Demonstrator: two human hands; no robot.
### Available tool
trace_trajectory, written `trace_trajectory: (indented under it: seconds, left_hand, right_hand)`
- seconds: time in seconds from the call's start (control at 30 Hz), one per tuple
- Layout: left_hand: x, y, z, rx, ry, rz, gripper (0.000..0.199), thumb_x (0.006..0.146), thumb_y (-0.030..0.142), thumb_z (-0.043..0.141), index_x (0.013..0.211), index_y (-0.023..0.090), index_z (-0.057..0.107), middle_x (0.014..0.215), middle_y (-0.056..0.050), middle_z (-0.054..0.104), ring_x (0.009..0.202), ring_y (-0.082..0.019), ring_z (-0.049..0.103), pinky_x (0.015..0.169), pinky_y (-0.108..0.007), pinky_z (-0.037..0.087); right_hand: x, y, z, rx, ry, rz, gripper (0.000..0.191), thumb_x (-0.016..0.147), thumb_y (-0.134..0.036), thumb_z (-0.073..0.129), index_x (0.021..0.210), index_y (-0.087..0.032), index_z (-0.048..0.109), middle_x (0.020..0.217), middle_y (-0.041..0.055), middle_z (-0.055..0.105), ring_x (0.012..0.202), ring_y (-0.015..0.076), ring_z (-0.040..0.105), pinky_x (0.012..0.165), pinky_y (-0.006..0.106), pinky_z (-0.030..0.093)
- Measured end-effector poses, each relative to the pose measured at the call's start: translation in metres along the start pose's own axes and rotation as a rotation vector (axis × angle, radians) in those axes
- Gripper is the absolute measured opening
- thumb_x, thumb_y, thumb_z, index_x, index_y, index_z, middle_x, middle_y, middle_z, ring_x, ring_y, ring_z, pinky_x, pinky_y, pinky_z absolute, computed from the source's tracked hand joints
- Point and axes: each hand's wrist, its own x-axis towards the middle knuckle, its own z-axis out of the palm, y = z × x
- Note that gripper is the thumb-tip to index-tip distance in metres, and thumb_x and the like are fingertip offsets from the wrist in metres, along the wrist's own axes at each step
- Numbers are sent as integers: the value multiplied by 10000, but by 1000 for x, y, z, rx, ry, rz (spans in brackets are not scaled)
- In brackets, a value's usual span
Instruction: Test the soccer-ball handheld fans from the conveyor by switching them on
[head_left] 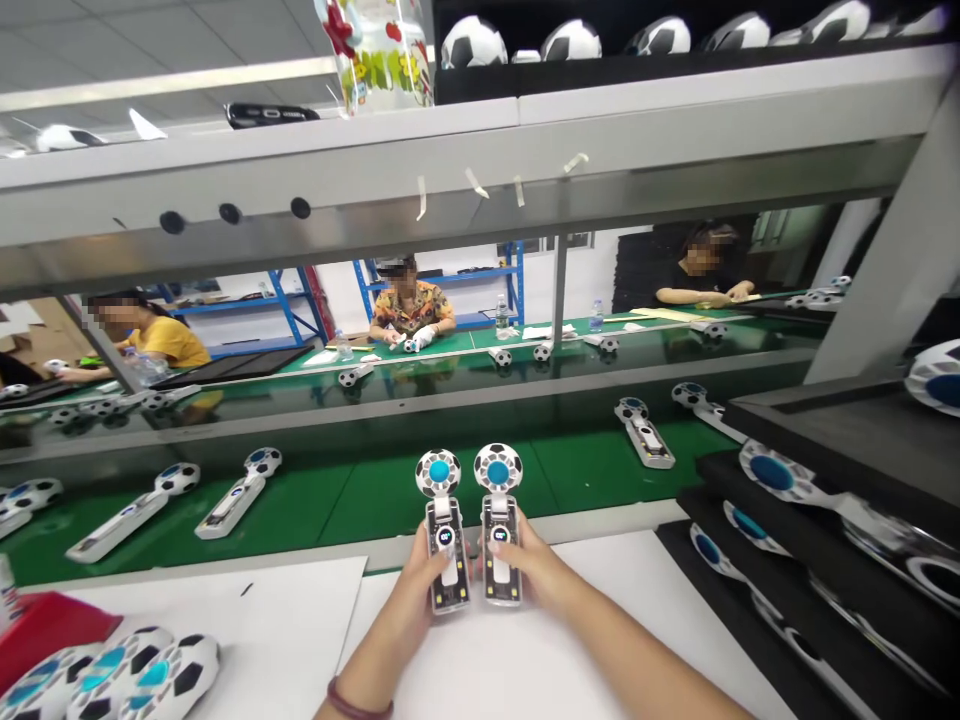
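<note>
Two handheld fans with soccer-ball patterned heads and clear bodies are held upright side by side in the middle of the view. My left hand (416, 578) is closed around the left fan (448, 578), its thumb on the front near the round display. The right fan (500, 580) is in my right hand (534, 558), with the thumb resting just below its display. Both displays are lit and appear to read 100. A small gap separates the two fans. Most fingers are hidden behind the bodies.
Similar fans lie on the green conveyor belt (315, 500). Black stacked trays (742, 590) with fans stand at the right. Several fan heads (180, 675) and a red bin (64, 625) sit lower left. A shelf (480, 130) crosses above; people sit beyond the belt.
</note>
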Motion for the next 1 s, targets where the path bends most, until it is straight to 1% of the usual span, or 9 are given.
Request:
trace_trajectory:
  seconds: [0.07,0.17,0.23,0.4,0.53,0.73,0.83,0.93,1.0]
  left_hand:
    - [-2,3,3,1,-1,-23,575,640,322,716,1112,217,403,854,-47,617,738,-221,607,686,-325,446]
    - [-4,5,5,55,31,-87,596,639,330,712,1142,229,408,943,-76,623,825,-270,614,699,-355,454]
    - [-5,7,7,86,49,-122,606,643,332,702,1157,231,397,993,-91,615,855,-289,612,694,-368,463]
    - [-6,9,8,86,34,-104,621,661,317,688,1183,225,362,1009,-98,611,880,-289,610,748,-381,463]
    - [-6,8,7,85,27,-119,594,651,347,693,1148,236,389,973,-87,614,888,-307,601,707,-376,462]
    - [-4,5,4,69,29,-103,516,643,354,698,1071,226,438,877,-58,597,805,-269,601,692,-357,448]
    - [-3,3,3,59,32,-86,539,641,350,701,1089,225,428,875,-57,591,778,-251,597,685,-352,452]
    - [-3,2,2,49,25,-68,545,639,342,702,1089,215,422,877,-57,592,724,-222,593,655,-332,454]
    - [-3,2,2,48,26,-71,527,656,345,689,1087,221,412,876,-54,590,725,-226,597,648,-337,458]
  right_hand:
    - [-3,-2,3,64,-56,29,795,555,-296,765,1179,-233,277,859,14,590,760,203,613,761,385,452]
    - [-8,-7,6,80,-74,63,742,568,-208,734,1173,-220,304,890,22,594,850,220,607,817,394,430]
    - [-10,-10,7,84,-79,71,709,581,-179,709,1172,-219,318,894,23,594,871,229,602,818,399,424]
    - [-13,-16,11,75,-61,95,677,580,-182,704,1149,-206,339,867,25,594,861,243,604,801,395,419]
    - [-13,-15,12,75,-24,123,649,585,-178,695,1138,-201,355,850,24,595,835,240,609,785,391,422]
    - [-13,-12,11,78,-37,100,603,605,-168,688,1118,-205,373,888,29,596,849,228,609,797,391,428]
    - [-14,-12,12,95,-48,101,637,597,-183,707,1128,-213,356,916,35,595,870,236,611,821,410,426]
    - [-14,-13,14,116,-27,115,693,590,-209,722,1155,-228,320,872,18,594,851,245,621,821,427,427]
    - [-14,-13,14,118,-16,117,703,586,-213,728,1156,-223,316,854,15,595,839,242,624,821,424,427]
